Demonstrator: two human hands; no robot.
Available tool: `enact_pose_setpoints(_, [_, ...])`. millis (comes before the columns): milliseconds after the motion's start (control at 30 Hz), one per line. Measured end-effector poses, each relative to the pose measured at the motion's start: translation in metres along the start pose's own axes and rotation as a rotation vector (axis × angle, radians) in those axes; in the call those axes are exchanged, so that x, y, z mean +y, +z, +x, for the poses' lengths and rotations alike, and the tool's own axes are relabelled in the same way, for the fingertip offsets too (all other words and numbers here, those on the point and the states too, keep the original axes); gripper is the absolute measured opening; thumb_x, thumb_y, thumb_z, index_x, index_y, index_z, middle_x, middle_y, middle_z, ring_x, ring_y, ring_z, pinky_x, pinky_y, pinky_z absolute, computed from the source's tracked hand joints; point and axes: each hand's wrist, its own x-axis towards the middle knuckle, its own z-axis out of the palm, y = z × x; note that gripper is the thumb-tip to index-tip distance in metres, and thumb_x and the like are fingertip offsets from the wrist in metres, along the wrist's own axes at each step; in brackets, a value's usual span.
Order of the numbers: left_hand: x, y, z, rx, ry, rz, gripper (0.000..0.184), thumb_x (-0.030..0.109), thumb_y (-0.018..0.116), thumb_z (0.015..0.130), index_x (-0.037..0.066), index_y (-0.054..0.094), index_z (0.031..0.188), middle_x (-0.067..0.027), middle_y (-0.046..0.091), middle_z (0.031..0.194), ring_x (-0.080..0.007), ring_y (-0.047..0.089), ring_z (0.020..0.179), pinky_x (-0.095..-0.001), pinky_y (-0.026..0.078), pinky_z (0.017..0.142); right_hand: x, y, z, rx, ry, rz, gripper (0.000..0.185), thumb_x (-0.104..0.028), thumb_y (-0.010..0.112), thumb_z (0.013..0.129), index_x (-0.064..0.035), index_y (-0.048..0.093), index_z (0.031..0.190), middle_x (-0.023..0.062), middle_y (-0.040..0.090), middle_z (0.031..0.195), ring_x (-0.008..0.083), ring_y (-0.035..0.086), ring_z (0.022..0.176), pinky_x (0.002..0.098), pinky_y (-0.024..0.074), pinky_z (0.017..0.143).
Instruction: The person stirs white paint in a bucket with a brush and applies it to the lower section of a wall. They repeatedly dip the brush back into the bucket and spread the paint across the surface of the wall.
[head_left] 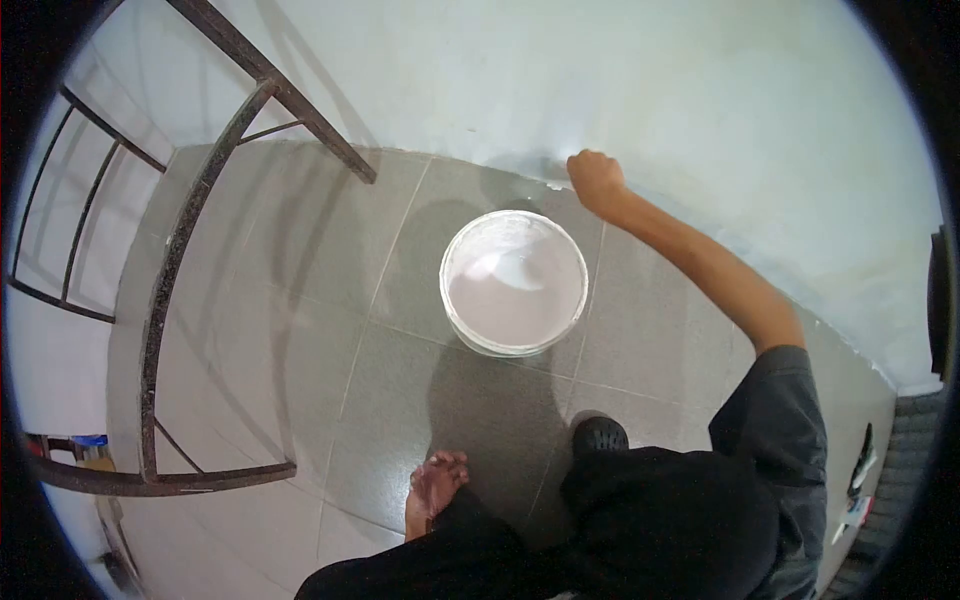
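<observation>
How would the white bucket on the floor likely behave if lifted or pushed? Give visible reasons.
The bucket is probably heavy for its size, as pale material seems to fill part of it. Lifted, it would likely keep its shape: its rim looks evenly round. Pushed hard, it might tip, though it stands upright on the tiled floor.

Reaches with a curled bare right hand (598, 186) to the pale painted wall (700, 100) near a round white plastic bucket (505, 228) on grey floor tiles (645, 335), holding the bare left hand (436, 486) loosely beside a black-clothed leg (440, 555).
</observation>
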Motion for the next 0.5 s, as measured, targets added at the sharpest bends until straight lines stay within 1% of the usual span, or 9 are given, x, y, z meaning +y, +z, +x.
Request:
enact_pose_setpoints(33, [0.000, 0.000, 0.001, -0.029, 0.000, -0.020, 0.056, 0.055, 0.061, 0.077, 0.007, 0.056, 0.106, -0.0154, 0.051, 0.116, -0.0241, 0.053, 0.097, -0.0359, 0.043, 0.086, 0.004, -0.014, -0.001, -0.002, 0.010, -0.009, 0.011, -0.001, 0.055, 0.077, -0.0024, 0.065, 0.082, 0.0167, 0.064, 0.087, 0.0302, 0.065, 0.084, 0.0382, 0.0550, 0.065])
enact_pose_setpoints(133, [0.000, -0.001, 0.001, -0.089, -0.006, -0.055, 0.055, 0.054, 0.061, 0.078, 0.006, 0.056, 0.106, -0.0152, 0.051, 0.117, -0.0239, 0.054, 0.096, -0.0359, 0.043, 0.087, 0.020, -0.067, -0.012, 0.104, -0.017, -0.017, 0.012, 0.001, 0.053, 0.076, -0.0011, 0.063, 0.081, 0.0186, 0.063, 0.085, 0.0329, 0.064, 0.082, 0.0404, 0.0543, 0.064])
enact_pose_setpoints(233, [0.002, -0.001, 0.002, -0.098, -0.010, -0.039, 0.054, 0.053, 0.060, 0.079, 0.006, 0.056, 0.106, -0.0148, 0.051, 0.117, -0.0238, 0.054, 0.096, -0.0358, 0.043, 0.086, 0.026, -0.123, -0.021, 0.181, 0.058, -0.043, 0.011, 0.001, 0.057, 0.074, -0.0019, 0.065, 0.080, 0.0174, 0.065, 0.086, 0.0321, 0.065, 0.084, 0.0396, 0.0546, 0.065])
enact_pose_setpoints(333, [0.002, -0.003, 0.003, -0.108, -0.017, -0.034, 0.052, 0.051, 0.061, 0.079, 0.007, 0.057, 0.105, -0.0144, 0.052, 0.117, -0.0236, 0.054, 0.095, -0.0357, 0.043, 0.086, 0.030, -0.163, -0.037, 0.273, 0.096, -0.068, 0.009, 0.002, 0.057, 0.073, 0.0003, 0.064, 0.077, 0.0191, 0.064, 0.086, 0.0331, 0.065, 0.082, 0.0402, 0.0546, 0.063])
enact_pose_setpoints(367, [0.004, -0.001, 0.003, -0.113, -0.016, -0.030, 0.051, 0.051, 0.061, 0.079, 0.007, 0.057, 0.105, -0.0141, 0.052, 0.117, -0.0237, 0.054, 0.096, -0.0357, 0.043, 0.086, 0.029, -0.175, -0.045, 0.270, 0.107, -0.079, 0.008, 0.003, 0.056, 0.073, 0.0017, 0.063, 0.077, 0.0197, 0.064, 0.084, 0.0336, 0.065, 0.079, 0.0407, 0.0541, 0.061])
enact_pose_setpoints(467, [0.003, -0.004, 0.002, -0.123, -0.009, -0.044, 0.046, 0.048, 0.062, 0.079, 0.009, 0.059, 0.104, -0.0127, 0.052, 0.117, -0.0238, 0.053, 0.097, -0.0361, 0.043, 0.086, 0.023, -0.189, -0.066, 0.365, 0.173, -0.025, 0.006, 0.001, 0.050, 0.078, 0.0044, 0.053, 0.076, 0.0227, 0.059, 0.077, 0.0389, 0.061, 0.073, 0.0449, 0.0498, 0.056])
enact_pose_setpoints(500, [0.002, -0.006, 0.002, -0.126, -0.006, -0.056, 0.045, 0.048, 0.063, 0.079, 0.010, 0.059, 0.103, -0.0121, 0.052, 0.117, -0.0238, 0.053, 0.097, -0.0363, 0.043, 0.087, 0.017, -0.190, -0.072, 0.378, 0.217, 0.014, 0.006, 0.000, 0.049, 0.079, 0.0042, 0.053, 0.077, 0.0227, 0.059, 0.077, 0.0390, 0.061, 0.073, 0.0453, 0.0496, 0.057])
